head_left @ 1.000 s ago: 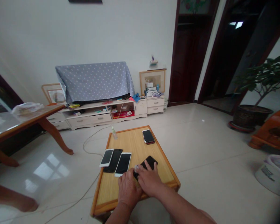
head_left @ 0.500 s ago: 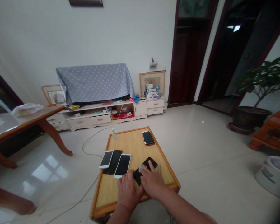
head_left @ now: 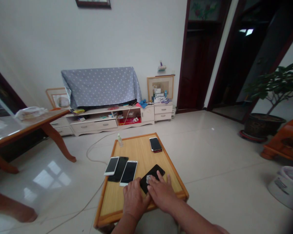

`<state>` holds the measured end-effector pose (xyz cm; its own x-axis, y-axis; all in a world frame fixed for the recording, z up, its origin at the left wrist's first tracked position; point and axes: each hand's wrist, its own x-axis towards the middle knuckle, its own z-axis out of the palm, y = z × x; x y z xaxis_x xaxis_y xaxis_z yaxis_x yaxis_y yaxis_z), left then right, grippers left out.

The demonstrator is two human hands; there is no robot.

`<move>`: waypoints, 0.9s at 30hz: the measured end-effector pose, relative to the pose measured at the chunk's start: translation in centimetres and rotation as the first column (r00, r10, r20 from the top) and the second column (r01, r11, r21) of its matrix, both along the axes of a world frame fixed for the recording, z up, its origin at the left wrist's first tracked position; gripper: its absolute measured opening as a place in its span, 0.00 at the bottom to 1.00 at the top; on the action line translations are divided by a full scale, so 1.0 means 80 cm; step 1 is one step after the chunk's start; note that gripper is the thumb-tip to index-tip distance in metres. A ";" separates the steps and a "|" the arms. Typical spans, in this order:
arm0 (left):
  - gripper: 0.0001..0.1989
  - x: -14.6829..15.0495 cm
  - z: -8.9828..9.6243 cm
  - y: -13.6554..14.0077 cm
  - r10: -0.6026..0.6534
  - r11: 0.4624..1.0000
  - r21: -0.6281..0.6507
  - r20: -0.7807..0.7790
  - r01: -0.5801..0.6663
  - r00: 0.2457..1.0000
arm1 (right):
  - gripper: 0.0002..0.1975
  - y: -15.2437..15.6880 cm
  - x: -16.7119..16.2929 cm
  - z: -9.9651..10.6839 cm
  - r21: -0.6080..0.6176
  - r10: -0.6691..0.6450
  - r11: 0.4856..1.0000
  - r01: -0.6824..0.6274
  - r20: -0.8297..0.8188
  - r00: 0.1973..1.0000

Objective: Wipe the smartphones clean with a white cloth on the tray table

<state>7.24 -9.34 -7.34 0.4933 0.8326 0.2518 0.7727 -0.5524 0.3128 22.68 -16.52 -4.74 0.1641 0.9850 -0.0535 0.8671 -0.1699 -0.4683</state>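
A black smartphone (head_left: 152, 178) lies at a slant near the front edge of the small wooden table (head_left: 146, 151). My left hand (head_left: 133, 197) grips its near left edge, thumb along the lower corner. Over the phone, my right hand (head_left: 163, 194) presses a small crumpled whitish tissue (head_left: 148, 178) against the screen with its fingertips. Left of the hands are a white phone (head_left: 129, 173), a dark phone (head_left: 119, 170) partly covered, and another white phone (head_left: 111, 166) overlapping the dark one.
Two stacked phones (head_left: 155, 144) lie near the table's far right corner. A small clear spray bottle (head_left: 120, 140) stands at the far left corner. Beyond are a low TV cabinet (head_left: 95, 126), a larger table (head_left: 36, 122) at left, a potted plant (head_left: 263, 125) and a white bucket (head_left: 286, 187) at right.
My right hand and the tissue have shifted slightly across the phone's screen, toward the right and down. My left hand keeps its grip on the phone. The view has tilted slightly.
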 end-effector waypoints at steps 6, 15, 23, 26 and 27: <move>0.27 0.001 0.001 0.000 0.000 1.000 -0.017 -0.013 -0.001 1.000 | 0.26 -0.017 -0.004 0.001 -0.020 0.023 1.000 -0.024 -0.040 0.999; 0.28 0.003 0.011 -0.004 -0.003 1.000 -0.009 0.008 0.004 1.000 | 0.27 -0.015 0.025 0.011 -0.060 -0.138 0.988 0.141 0.046 0.989; 0.27 0.002 0.014 -0.005 -0.011 1.000 -0.019 0.005 0.011 1.000 | 0.27 -0.017 0.012 0.013 -0.040 -0.037 0.999 0.037 -0.015 0.999; 0.26 0.003 0.012 -0.005 0.007 1.000 -0.015 -0.002 -0.007 1.000 | 0.27 -0.005 0.038 0.016 -0.063 -0.178 0.981 0.182 0.053 0.983; 0.27 0.003 0.011 -0.005 0.012 1.000 -0.005 -0.005 -0.012 1.000 | 0.27 -0.004 0.040 0.017 -0.061 -0.190 0.979 0.194 0.061 0.980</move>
<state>7.47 -9.71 -6.46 0.4847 0.8396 0.2454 0.7806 -0.5418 0.3118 25.88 -16.82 -3.38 0.3545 0.9293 -0.1033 0.8392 -0.3649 -0.4033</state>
